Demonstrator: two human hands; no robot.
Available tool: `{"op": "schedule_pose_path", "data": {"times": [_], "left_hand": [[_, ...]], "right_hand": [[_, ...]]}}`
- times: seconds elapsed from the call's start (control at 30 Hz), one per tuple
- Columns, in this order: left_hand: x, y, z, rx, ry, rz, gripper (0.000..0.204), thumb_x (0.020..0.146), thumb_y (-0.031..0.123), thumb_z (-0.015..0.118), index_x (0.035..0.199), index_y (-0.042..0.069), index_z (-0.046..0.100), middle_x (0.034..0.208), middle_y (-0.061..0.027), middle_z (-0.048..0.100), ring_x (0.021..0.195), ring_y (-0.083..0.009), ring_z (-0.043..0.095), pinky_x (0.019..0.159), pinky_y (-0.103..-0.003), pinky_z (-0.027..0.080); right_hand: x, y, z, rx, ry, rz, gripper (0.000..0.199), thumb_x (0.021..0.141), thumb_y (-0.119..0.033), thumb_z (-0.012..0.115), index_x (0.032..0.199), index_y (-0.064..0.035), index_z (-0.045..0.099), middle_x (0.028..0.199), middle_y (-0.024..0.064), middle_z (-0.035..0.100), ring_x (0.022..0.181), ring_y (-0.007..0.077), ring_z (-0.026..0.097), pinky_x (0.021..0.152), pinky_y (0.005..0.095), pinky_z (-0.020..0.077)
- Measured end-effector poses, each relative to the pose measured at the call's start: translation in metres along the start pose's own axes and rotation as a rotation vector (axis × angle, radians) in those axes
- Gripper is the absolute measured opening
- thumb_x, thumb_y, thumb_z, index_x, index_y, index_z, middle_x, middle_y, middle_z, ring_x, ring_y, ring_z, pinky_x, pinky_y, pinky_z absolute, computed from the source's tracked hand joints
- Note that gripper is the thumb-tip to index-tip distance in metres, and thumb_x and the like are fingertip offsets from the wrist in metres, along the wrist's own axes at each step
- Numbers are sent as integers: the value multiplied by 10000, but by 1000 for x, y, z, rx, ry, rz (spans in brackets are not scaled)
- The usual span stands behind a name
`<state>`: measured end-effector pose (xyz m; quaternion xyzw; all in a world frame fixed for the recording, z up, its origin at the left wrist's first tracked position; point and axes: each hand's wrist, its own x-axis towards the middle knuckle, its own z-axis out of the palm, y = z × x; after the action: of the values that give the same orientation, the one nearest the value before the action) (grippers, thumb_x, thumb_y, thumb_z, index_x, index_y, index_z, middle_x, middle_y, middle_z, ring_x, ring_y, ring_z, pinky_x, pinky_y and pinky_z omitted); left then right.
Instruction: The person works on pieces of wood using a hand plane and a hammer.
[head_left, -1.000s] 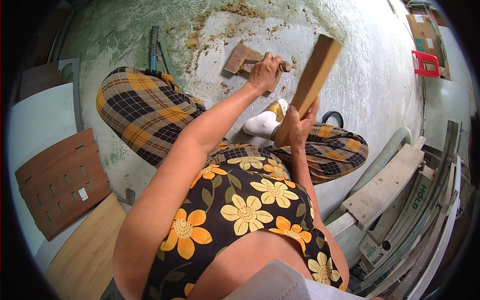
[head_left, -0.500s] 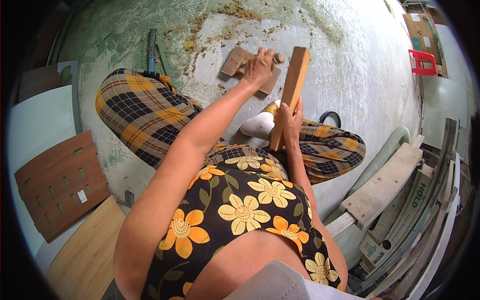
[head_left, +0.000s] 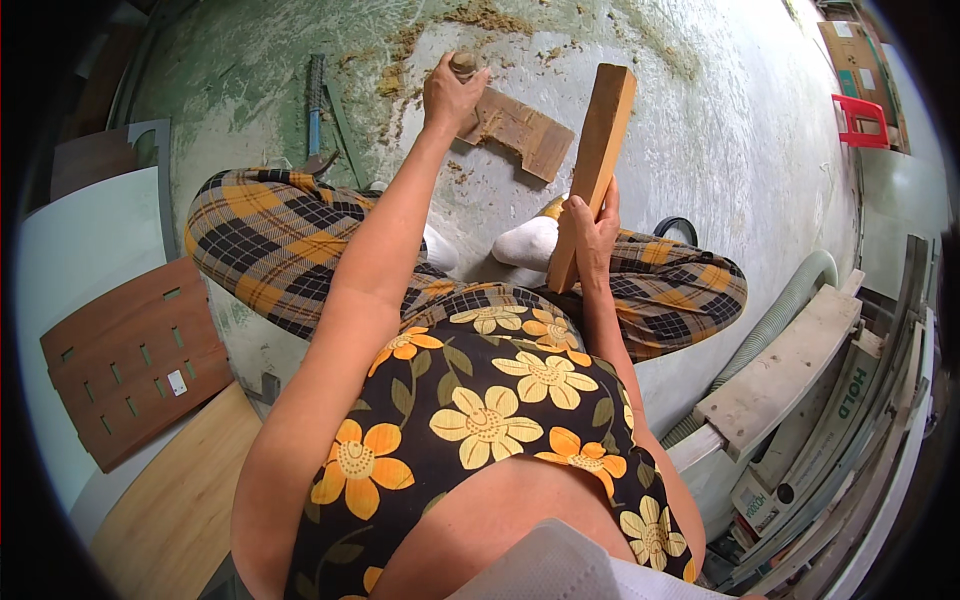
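My left hand (head_left: 454,95) is closed around a short brown piece with a rounded end (head_left: 463,63); most of it is hidden by the fingers. It is at the left end of a flat, worn wooden board (head_left: 535,140) lying on the floor, which has a notch cut in its near edge. In my right hand (head_left: 597,235) a long, square-sided wooden block (head_left: 598,130) stands tilted, its top leaning away and to the right. The fingers wrap its lower part, close to my lap.
A hammer with a blue handle (head_left: 315,120) lies beside a thin green strip (head_left: 346,135). A black ring (head_left: 676,230) rests by my right knee. Planks and a grey hose (head_left: 775,325) are at right, a slotted brown panel (head_left: 135,360) at left, a red stool (head_left: 860,120) farther off.
My left hand has moved left and away with the round-ended piece, from the board's right side to its left end, uncovering more of the board. The right hand keeps its hold on the wooden block.
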<state>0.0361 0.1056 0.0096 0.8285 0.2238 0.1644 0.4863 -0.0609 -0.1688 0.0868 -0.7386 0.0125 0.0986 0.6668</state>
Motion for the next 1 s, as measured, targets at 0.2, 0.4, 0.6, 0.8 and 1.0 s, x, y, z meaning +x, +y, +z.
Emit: {"op": "schedule_pose_path", "data": {"times": [0.2,0.4,0.6,0.8,1.0], "left_hand": [[-1,-1,3,24,25,-49,558,793,371,761,1170,9,566,990,-192,710,927,-384,686,822,-452,542],[-4,-7,6,21,93,-54,510,805,379,772,1115,17,591,954,-195,709,911,-379,690,790,-449,539],[-5,-2,7,-11,109,-103,482,803,361,779,1097,26,595,939,-184,708,898,-378,689,783,-446,536],[-8,-9,5,-8,147,-123,485,807,362,780,1106,28,595,939,-178,707,898,-373,689,785,-441,536],[-10,0,-1,-31,68,-185,544,819,326,760,1203,8,542,1007,-203,706,938,-386,690,838,-442,545]], "right_hand": [[4,1,-2,13,17,14,682,876,-125,648,1474,-9,341,991,67,601,806,118,591,689,265,522],[6,2,-3,-25,9,4,685,868,-134,656,1469,-6,354,1044,83,606,862,132,594,738,281,526],[18,10,-5,-178,1,-133,720,877,-148,657,1507,-35,329,1063,100,616,889,158,635,752,293,553],[28,-12,12,-183,-61,-169,738,822,-99,690,1474,-3,359,1203,139,607,1034,192,608,886,333,514],[43,-62,37,-258,-150,-233,757,798,-92,699,1473,-17,364,1196,164,634,1058,228,634,914,364,517]]}}
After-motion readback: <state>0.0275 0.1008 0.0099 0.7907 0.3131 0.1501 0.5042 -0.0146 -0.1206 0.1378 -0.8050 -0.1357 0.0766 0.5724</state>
